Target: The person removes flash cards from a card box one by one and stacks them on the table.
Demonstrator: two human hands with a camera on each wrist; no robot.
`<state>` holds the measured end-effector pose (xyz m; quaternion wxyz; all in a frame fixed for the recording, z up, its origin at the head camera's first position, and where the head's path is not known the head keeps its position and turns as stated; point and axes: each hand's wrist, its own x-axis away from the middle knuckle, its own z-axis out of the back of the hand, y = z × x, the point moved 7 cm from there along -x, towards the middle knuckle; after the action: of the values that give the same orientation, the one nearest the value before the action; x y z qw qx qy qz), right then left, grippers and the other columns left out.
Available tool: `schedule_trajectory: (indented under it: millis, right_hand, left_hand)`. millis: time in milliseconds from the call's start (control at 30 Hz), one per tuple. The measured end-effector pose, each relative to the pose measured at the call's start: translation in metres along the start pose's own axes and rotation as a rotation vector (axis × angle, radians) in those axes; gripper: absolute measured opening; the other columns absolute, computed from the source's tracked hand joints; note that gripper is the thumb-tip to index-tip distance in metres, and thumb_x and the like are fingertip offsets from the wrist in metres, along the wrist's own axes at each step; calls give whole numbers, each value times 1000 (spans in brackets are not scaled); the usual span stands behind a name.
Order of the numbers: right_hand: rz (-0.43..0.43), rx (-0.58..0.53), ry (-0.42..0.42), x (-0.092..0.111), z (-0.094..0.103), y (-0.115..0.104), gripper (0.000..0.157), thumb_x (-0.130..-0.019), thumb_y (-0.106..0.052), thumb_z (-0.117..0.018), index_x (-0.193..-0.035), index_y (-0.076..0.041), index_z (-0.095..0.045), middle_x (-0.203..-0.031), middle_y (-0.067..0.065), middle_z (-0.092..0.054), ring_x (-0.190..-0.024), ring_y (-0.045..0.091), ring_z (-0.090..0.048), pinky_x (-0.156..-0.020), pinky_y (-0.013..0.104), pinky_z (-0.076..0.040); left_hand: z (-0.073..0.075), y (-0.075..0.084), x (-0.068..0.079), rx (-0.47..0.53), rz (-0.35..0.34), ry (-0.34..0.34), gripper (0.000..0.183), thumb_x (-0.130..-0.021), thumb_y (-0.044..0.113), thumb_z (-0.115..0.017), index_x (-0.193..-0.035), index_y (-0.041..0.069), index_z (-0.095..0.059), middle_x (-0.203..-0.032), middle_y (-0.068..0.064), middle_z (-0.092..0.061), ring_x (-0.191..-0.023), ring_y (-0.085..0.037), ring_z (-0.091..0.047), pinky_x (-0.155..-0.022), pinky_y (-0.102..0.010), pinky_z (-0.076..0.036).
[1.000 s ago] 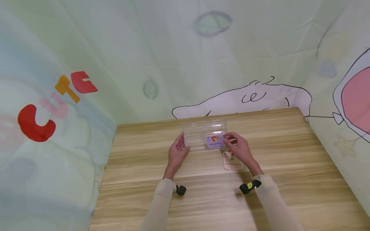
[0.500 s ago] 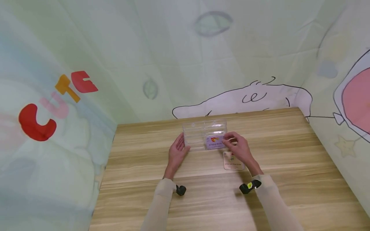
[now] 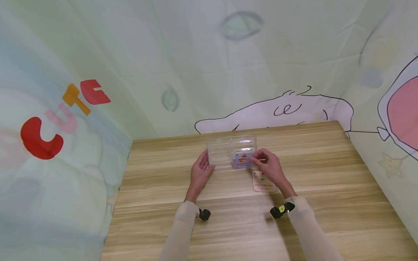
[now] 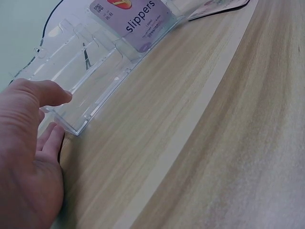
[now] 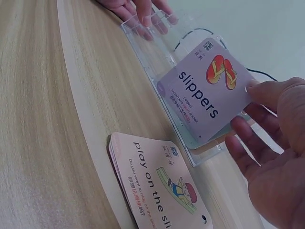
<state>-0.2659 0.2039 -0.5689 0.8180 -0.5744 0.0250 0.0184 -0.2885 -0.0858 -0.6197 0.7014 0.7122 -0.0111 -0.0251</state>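
A clear plastic tiered card holder (image 3: 218,152) stands toward the back of the table. My left hand (image 3: 200,174) grips its left end, the thumb over the front and the fingers at the side and behind. In the holder's lower right compartment is a purple "slippers" flashcard (image 5: 205,90). My right hand (image 3: 271,169) pinches that card at its upper right edge, thumb on the printed face. Part of another card shows behind it in the head view. Just in front of the holder lies a small stack of pink "play on the slide" flashcards (image 5: 159,179), close under the right hand.
The wood-grain table (image 3: 228,224) ends at the back against a hanging cartoon-printed cloth (image 3: 202,72). A second printed cloth side (image 3: 49,188) borders the table's left. Each wrist carries a small black camera (image 3: 204,215).
The slippers card has tipped forward at its top under my right fingers, uncovering part of a card behind it. My left hand and the holder stay in place.
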Motion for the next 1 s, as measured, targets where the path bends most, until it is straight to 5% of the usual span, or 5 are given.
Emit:
schedule_trajectory:
  millis: [233, 367, 567, 800, 1000]
  right_hand:
    - [47, -24, -15, -2, 1, -3, 18, -100, -9, -70, -117, -3, -72, -115, 16, -72, -109, 32, -68, -98, 48, -59]
    - [45, -15, 10, -2, 6, -5, 18, -101, -12, -70, -117, -4, -73, -115, 14, -72, -107, 29, -68, -95, 38, -60]
    - [-22, -24, 55, -1, 21, -2, 21, -103, -17, -68, -118, -4, -71, -115, 14, -71, -102, 26, -65, -84, 19, -57]
    - [-145, -54, 57, 5, 38, 16, 24, -104, -18, -66, -119, -1, -69, -113, 18, -67, -103, 26, -65, -82, 20, -60]
    - [-167, -37, 48, 14, 48, 26, 24, -102, -16, -67, -118, 3, -69, -109, 19, -68, -101, 22, -65, -81, 20, -60]
  left_hand:
    - [0, -2, -2, -5, -2, -4, 71, -93, -8, -71, -157, 1, -41, -157, -20, -46, -145, -31, -45, -118, -32, -41]
    - [0, -2, -2, 2, 13, 1, 71, -93, -9, -70, -157, 2, -42, -158, -17, -47, -145, -27, -45, -117, -29, -41]
    - [-1, -1, -2, 8, 11, -4, 71, -93, -10, -70, -157, 1, -41, -158, -18, -46, -145, -29, -45, -118, -30, -41]
    - [-2, 0, -2, 0, 4, -3, 71, -93, -9, -70, -157, 1, -41, -158, -19, -46, -145, -30, -45, -119, -33, -40]
    - [-1, 0, 0, -19, 15, 0, 71, -94, -8, -70, -157, 1, -40, -158, -18, -46, -145, -30, -45, -118, -32, -41]
